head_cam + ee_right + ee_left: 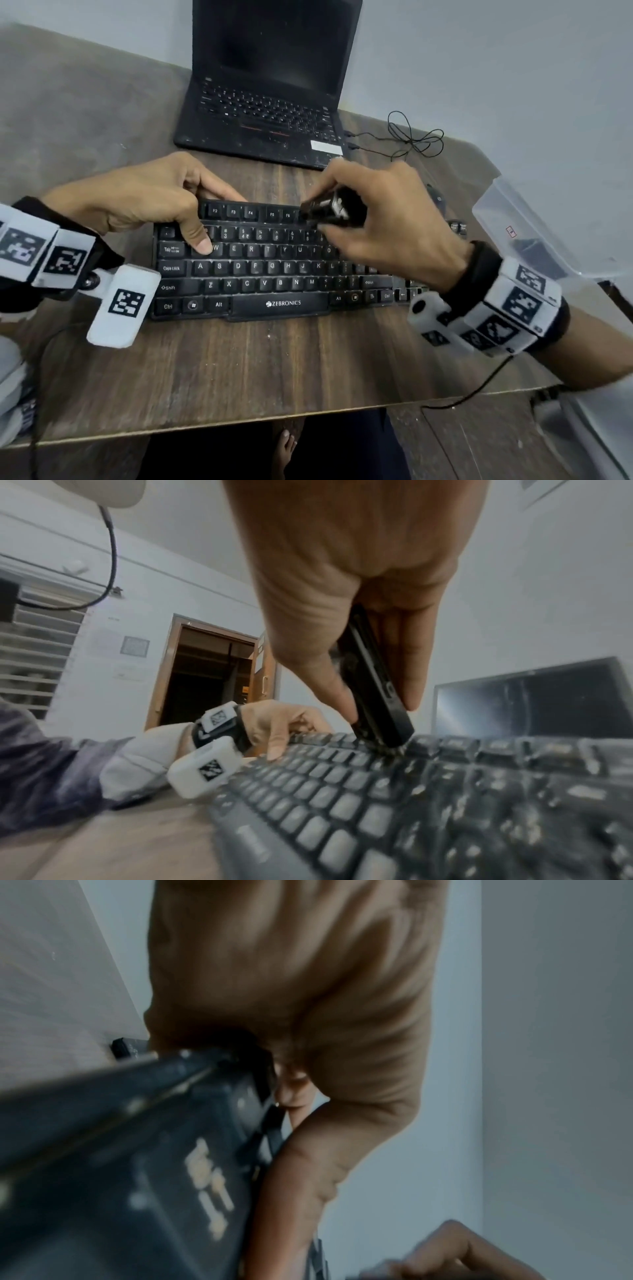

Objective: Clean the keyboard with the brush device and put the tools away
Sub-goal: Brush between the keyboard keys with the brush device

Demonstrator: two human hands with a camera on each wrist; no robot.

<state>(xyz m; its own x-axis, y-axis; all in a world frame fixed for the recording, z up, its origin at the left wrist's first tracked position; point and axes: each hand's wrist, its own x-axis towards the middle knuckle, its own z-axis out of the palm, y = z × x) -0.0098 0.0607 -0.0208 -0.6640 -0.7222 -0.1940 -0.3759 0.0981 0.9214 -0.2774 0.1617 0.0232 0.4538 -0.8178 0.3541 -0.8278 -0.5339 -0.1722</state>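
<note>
A black keyboard lies on the wooden table. My left hand grips its far left corner, thumb on the key beside W and fingers curled over the back edge; the left wrist view shows this grip blurred at the keyboard. My right hand holds a black brush device between thumb and fingers. In the right wrist view the brush device points down, its bristle end touching the upper key rows of the keyboard.
An open black laptop sits behind the keyboard. A thin black cable loops at the back right. A clear plastic container stands at the table's right edge, something dark inside it. The table's front edge runs below the keyboard.
</note>
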